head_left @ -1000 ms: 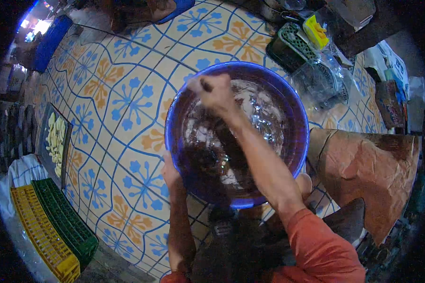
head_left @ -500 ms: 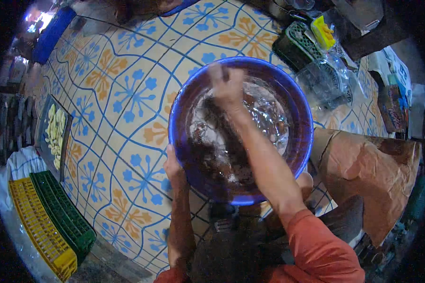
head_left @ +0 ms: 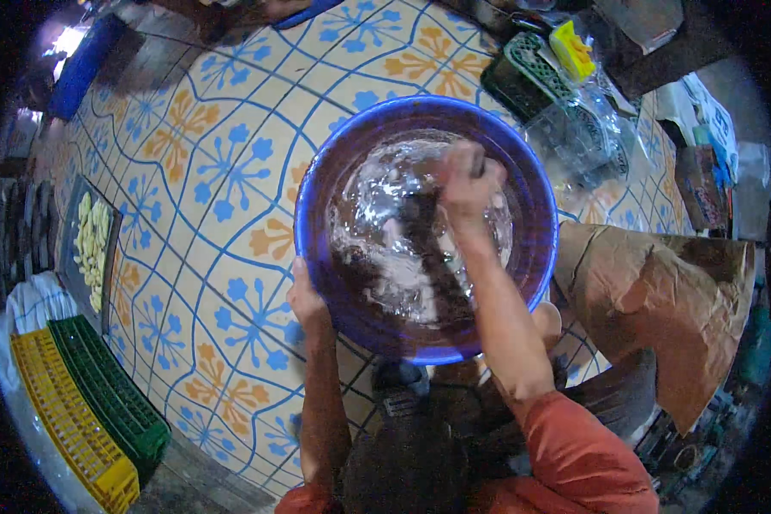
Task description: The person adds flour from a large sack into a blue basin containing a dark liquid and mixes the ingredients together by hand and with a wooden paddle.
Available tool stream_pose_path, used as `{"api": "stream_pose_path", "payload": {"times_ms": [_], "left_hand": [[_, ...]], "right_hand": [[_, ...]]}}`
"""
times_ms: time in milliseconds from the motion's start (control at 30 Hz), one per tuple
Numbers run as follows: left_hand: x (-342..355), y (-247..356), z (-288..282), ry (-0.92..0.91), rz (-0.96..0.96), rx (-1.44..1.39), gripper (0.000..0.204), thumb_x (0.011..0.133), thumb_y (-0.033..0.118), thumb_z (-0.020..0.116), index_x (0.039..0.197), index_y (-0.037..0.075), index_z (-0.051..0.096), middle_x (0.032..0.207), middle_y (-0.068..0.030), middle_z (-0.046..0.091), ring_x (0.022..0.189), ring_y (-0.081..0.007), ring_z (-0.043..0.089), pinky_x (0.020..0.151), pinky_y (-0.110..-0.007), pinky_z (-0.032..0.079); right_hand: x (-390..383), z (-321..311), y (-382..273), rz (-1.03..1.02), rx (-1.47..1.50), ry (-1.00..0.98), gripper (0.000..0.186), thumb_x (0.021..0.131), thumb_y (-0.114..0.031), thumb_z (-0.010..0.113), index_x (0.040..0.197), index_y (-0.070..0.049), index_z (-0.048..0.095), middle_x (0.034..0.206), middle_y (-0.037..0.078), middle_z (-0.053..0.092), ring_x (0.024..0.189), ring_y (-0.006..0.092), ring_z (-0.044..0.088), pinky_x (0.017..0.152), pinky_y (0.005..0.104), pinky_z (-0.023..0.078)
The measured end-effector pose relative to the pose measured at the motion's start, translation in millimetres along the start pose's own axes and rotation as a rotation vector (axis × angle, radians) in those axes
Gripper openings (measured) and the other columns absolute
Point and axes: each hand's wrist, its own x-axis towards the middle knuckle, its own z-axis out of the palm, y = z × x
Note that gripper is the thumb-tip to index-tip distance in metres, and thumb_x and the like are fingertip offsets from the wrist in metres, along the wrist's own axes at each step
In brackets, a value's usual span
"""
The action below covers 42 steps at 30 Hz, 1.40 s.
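Note:
A round blue basin (head_left: 313, 283) stands on the tiled floor in front of me, with glossy brownish liquid and pale foam (head_left: 394, 214) swirling inside. My left hand (head_left: 307, 300) holds the basin's near left side, thumb up along its outer wall. Over the right part of the liquid is my right hand (head_left: 471, 188), its fingers curled into a fist. Motion blurs it, and a dark patch shows between the fingers; what it grips, if anything, I cannot make out.
Brown paper (head_left: 660, 291) lies right of the basin. Beyond are clear plastic bags (head_left: 582, 141), a green crate (head_left: 535, 64) and a yellow item (head_left: 572, 51). At left are a tray of pale yellow pieces (head_left: 92, 248), a yellow crate (head_left: 68, 411) and a dark green crate (head_left: 107, 385).
My right hand has swept from the basin's far left-middle to its right side, and the liquid's foam has shifted. My left hand stays at the rim. The whole view has shifted slightly.

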Motion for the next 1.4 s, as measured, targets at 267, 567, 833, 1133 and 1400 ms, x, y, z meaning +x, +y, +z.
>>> {"api": "stream_pose_path", "payload": {"times_ms": [267, 567, 833, 1133, 1400], "left_hand": [[0.3, -0.6, -16.7, 0.064, 0.062, 0.082, 0.039, 0.094, 0.03, 0.039, 0.094, -0.004, 0.06, 0.079, -0.0032, 0.06, 0.065, -0.0089, 0.052, 0.061, -0.024, 0.042], [6.3, -13.2, -11.6, 0.137, -0.304, -0.089, 0.044, 0.09, 0.039, 0.047, 0.093, -0.002, 0.061, 0.079, -0.0049, 0.061, 0.068, -0.0112, 0.055, 0.063, -0.025, 0.044], [-3.5, -1.3, 2.0, 0.053, -0.218, -0.143, 0.043, 0.094, 0.034, 0.038, 0.097, -0.003, 0.059, 0.077, -0.0061, 0.06, 0.066, -0.0124, 0.055, 0.06, -0.026, 0.044], [-4.1, -3.8, -5.0, 0.059, -0.142, -0.082, 0.047, 0.094, 0.039, 0.036, 0.098, -0.002, 0.057, 0.08, -0.0059, 0.059, 0.068, -0.0124, 0.054, 0.063, -0.027, 0.045], [-8.4, 10.2, -4.2, 0.081, -0.197, 0.076, 0.054, 0.091, 0.048, 0.039, 0.095, -0.002, 0.059, 0.077, -0.0056, 0.059, 0.066, -0.0144, 0.054, 0.063, -0.029, 0.044]], "right_hand": [[-87.8, -62.1, -90.9, 0.232, 1.163, -0.472, 0.043, 0.089, -0.036, 0.039, 0.057, -0.008, 0.046, 0.059, 0.007, 0.05, 0.055, 0.021, 0.049, 0.053, 0.0342, 0.041], [-11.2, -3.6, -53.5, 0.154, 0.526, 0.106, 0.018, 0.079, -0.009, 0.053, 0.061, -0.007, 0.05, 0.06, 0.003, 0.049, 0.049, 0.0163, 0.043, 0.052, 0.027, 0.038], [-121.9, -109.9, -20.8, 0.938, 0.781, -0.047, 0.021, 0.083, -0.019, 0.042, 0.066, -0.009, 0.049, 0.061, 0.004, 0.05, 0.055, 0.016, 0.047, 0.05, 0.0291, 0.041], [-13.0, -66.2, -0.6, 0.871, 0.462, 0.0, 0.03, 0.083, -0.022, 0.058, 0.064, 0.0, 0.053, 0.052, 0.008, 0.044, 0.045, 0.0163, 0.041, 0.044, 0.0355, 0.032], [-72.6, -64.4, -79.0, 0.262, 0.651, -0.354, 0.006, 0.074, -0.011, 0.061, 0.074, -0.005, 0.062, 0.066, 0.01, 0.06, 0.059, 0.0249, 0.059, 0.057, 0.033, 0.046]]}}
